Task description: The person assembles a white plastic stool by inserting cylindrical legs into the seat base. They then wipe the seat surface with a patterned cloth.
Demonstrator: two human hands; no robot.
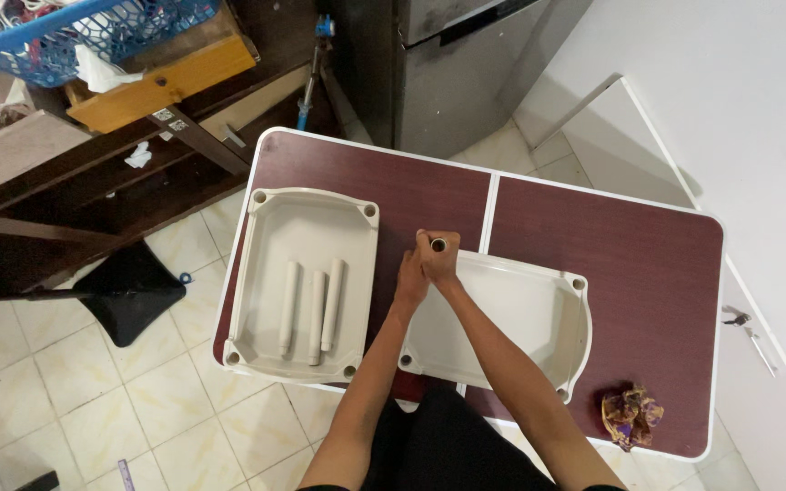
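My right hand (441,262) grips a short cream tube (438,244) held upright, its open end facing the camera. My left hand (410,275) is pressed against the right one and wraps the same tube lower down. Both hands hover over the near left corner of an empty cream tray (552,364) on a maroon folding table (611,236). A second cream tray (266,236) to the left holds three more cream tubes (310,311) lying side by side.
A crumpled patterned cloth (630,415) lies at the table's near right corner. Dark wooden shelves (93,173) with a blue basket (93,32) stand at the left, a grey fridge (457,73) behind the table, a white wall at the right.
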